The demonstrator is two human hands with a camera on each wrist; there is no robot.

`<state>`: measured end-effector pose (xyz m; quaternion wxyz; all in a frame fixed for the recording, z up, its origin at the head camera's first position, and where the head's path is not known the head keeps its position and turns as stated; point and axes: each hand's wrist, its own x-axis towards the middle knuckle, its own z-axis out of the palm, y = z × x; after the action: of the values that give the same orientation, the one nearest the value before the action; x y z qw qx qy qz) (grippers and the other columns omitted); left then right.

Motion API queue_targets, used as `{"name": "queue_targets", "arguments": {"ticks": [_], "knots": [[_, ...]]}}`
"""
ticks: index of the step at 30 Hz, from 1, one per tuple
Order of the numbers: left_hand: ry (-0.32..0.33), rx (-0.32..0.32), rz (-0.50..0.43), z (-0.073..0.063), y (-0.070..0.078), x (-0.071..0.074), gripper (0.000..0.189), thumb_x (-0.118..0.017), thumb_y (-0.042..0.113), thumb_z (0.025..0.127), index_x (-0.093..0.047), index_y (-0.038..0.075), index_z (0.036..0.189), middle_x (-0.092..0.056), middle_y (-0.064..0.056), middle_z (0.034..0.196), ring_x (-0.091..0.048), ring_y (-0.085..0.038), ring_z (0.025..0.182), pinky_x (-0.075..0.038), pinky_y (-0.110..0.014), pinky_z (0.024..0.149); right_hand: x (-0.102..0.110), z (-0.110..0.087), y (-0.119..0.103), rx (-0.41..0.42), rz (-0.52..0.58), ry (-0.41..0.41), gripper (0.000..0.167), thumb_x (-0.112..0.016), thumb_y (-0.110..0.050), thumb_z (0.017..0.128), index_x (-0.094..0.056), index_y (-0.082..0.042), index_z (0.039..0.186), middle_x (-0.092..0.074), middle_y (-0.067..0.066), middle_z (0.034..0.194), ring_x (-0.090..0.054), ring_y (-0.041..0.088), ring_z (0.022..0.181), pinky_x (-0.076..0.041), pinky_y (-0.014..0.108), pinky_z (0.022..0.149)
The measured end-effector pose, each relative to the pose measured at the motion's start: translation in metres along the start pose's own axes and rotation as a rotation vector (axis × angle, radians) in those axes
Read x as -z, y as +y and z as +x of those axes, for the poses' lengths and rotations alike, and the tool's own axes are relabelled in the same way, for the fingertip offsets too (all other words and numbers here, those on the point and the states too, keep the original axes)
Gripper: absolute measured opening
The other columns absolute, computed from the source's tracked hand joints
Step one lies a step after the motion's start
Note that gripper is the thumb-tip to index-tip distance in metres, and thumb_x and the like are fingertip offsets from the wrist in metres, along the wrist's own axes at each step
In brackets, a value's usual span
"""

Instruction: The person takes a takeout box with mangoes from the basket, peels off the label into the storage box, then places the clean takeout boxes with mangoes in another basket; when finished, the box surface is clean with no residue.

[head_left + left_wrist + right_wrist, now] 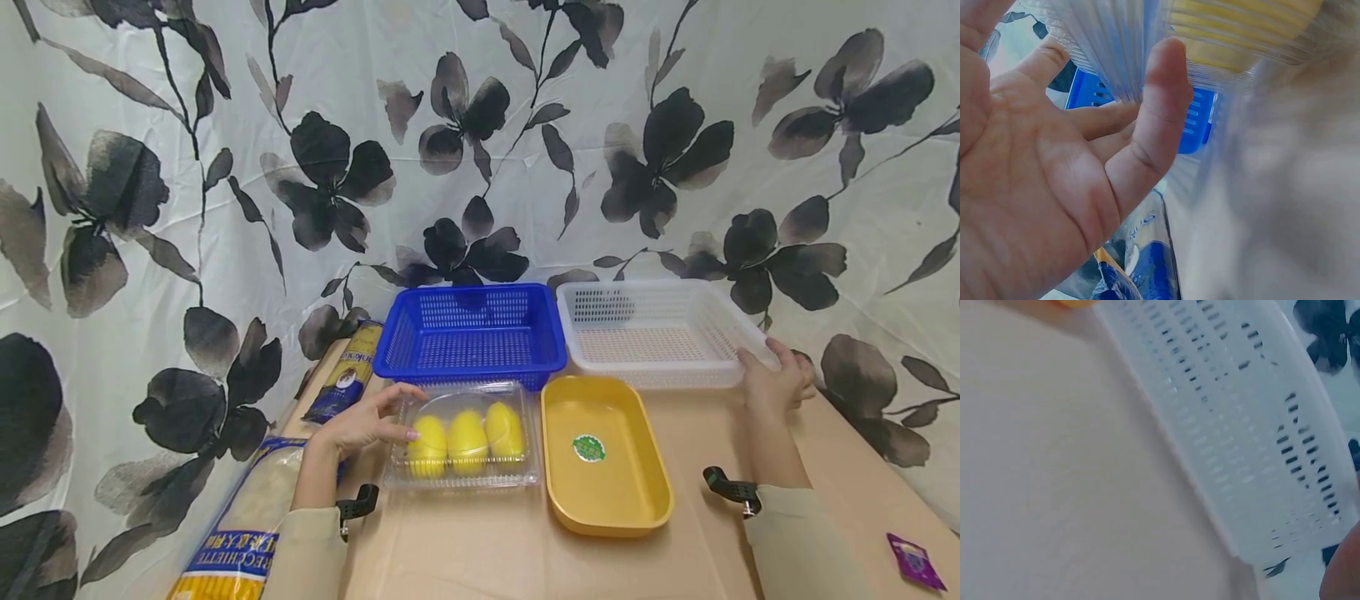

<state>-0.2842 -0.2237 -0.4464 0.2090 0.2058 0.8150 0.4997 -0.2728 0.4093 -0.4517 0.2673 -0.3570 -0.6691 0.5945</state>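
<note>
Lying nearest, a bag of orecchiette pasta [232, 542] occupies the lower left, and a small purple sachet [917, 562] rests at the lower right of the beige counter [450, 550]. Next comes a yellow rectangular tray [607, 467] with rounded corners, a round green-and-white sticker on its floor. Just beside it, to the left, stands a clear plastic clamshell box [480, 482] with ridged sides, its lid down over three yellow oval fruits [468, 442] set in a row. The left hand [360, 425] has its grip clamped on the left end of this box, the thumb toward the near side and the fingers toward the far side. The right hand [776, 383] has its grip clamped on the near right corner of a white perforated basket [660, 379]. Left of that basket, behind the box, sits a blue perforated basket [468, 373]; a blue-and-yellow pasta packet [347, 375] lies farther left. Beyond hangs a white cloth [540, 242] printed with dark flowers.
</note>
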Motion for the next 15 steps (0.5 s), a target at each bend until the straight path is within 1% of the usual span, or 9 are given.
{"name": "queue_targets", "arguments": {"ticks": [1, 2, 4, 5, 6, 8, 10, 12, 15], "knots": [[-0.001, 0.005, 0.001, 0.0002, -0.0006, 0.0, 0.064, -0.087, 0.027, 0.085, -0.057, 0.023, 0.14, -0.036, -0.005, 0.164, -0.017, -0.043, 0.158, -0.033, -0.071, 0.115, 0.0011, 0.0023, 0.0035, -0.011, 0.041, -0.003, 0.061, -0.073, -0.034, 0.096, -0.052, -0.038, 0.153, -0.015, -0.008, 0.171, -0.003, 0.021, 0.155, -0.006, 0.043, 0.129], [-0.005, 0.011, -0.005, 0.0005, -0.0009, 0.0, 0.064, -0.087, 0.027, 0.085, -0.056, 0.023, 0.141, -0.036, -0.006, 0.163, -0.024, -0.043, 0.154, -0.038, -0.068, 0.112, 0.0015, 0.0037, 0.0063, -0.014, 0.092, -0.008, 0.06, -0.073, -0.03, 0.096, -0.053, -0.035, 0.152, -0.02, -0.007, 0.17, -0.007, 0.021, 0.156, -0.007, 0.038, 0.13], [-0.014, 0.021, -0.009, 0.0006, -0.0015, 0.0006, 0.064, -0.087, 0.027, 0.085, -0.055, 0.024, 0.141, -0.037, -0.008, 0.16, -0.036, -0.041, 0.142, -0.049, -0.057, 0.1, 0.0006, 0.0052, 0.0076, -0.027, 0.202, -0.033, 0.058, -0.074, -0.023, 0.096, -0.055, -0.031, 0.151, -0.029, -0.008, 0.168, -0.016, 0.015, 0.155, -0.012, 0.029, 0.129], [-0.019, 0.025, -0.015, 0.0005, -0.0016, 0.001, 0.065, -0.087, 0.026, 0.086, -0.054, 0.025, 0.143, -0.036, -0.009, 0.16, -0.042, -0.04, 0.133, -0.051, -0.051, 0.093, -0.0004, 0.0054, 0.0069, -0.03, 0.254, -0.042, 0.058, -0.074, -0.019, 0.096, -0.056, -0.028, 0.151, -0.033, -0.009, 0.165, -0.022, 0.013, 0.153, -0.017, 0.025, 0.127], [-0.023, 0.034, -0.028, 0.0003, -0.0018, 0.0014, 0.067, -0.086, 0.026, 0.086, -0.053, 0.026, 0.144, -0.035, -0.009, 0.16, -0.043, -0.038, 0.127, -0.052, -0.046, 0.088, -0.0012, 0.0056, 0.0064, -0.03, 0.301, -0.048, 0.058, -0.073, -0.015, 0.096, -0.057, -0.026, 0.15, -0.037, -0.009, 0.163, -0.027, 0.011, 0.151, -0.022, 0.022, 0.125], [-0.032, 0.05, -0.054, 0.0001, -0.0025, 0.0015, 0.07, -0.085, 0.025, 0.087, -0.051, 0.028, 0.148, -0.032, -0.01, 0.161, -0.044, -0.037, 0.123, -0.053, -0.042, 0.081, -0.0027, 0.0054, 0.0051, -0.04, 0.356, -0.052, 0.057, -0.073, -0.011, 0.096, -0.057, -0.023, 0.15, -0.041, -0.009, 0.161, -0.034, 0.01, 0.147, -0.032, 0.019, 0.119], [-0.029, 0.063, -0.082, -0.0002, -0.0037, 0.0014, 0.072, -0.084, 0.024, 0.089, -0.049, 0.029, 0.151, -0.027, -0.009, 0.165, -0.042, -0.037, 0.13, -0.054, -0.04, 0.081, -0.0031, 0.0051, 0.0046, -0.055, 0.386, -0.055, 0.057, -0.073, -0.01, 0.096, -0.058, -0.024, 0.149, -0.04, -0.011, 0.159, -0.036, 0.007, 0.144, -0.039, 0.017, 0.114], [-0.022, 0.081, -0.101, -0.0006, -0.0046, 0.0011, 0.073, -0.084, 0.025, 0.089, -0.049, 0.033, 0.152, -0.024, -0.007, 0.167, -0.04, -0.038, 0.136, -0.055, -0.04, 0.082, -0.0031, 0.0053, 0.005, -0.061, 0.388, -0.056, 0.056, -0.073, -0.01, 0.096, -0.059, -0.025, 0.149, -0.04, -0.011, 0.159, -0.036, 0.007, 0.144, -0.04, 0.015, 0.111], [-0.008, 0.085, -0.108, -0.0006, -0.0053, 0.0008, 0.073, -0.085, 0.028, 0.088, -0.05, 0.036, 0.152, -0.023, -0.005, 0.169, -0.044, -0.038, 0.134, -0.055, -0.042, 0.084, -0.0024, 0.0063, 0.0064, -0.071, 0.401, -0.058, 0.056, -0.074, -0.011, 0.096, -0.06, -0.025, 0.148, -0.043, -0.012, 0.158, -0.038, 0.006, 0.142, -0.044, 0.01, 0.102]]}}
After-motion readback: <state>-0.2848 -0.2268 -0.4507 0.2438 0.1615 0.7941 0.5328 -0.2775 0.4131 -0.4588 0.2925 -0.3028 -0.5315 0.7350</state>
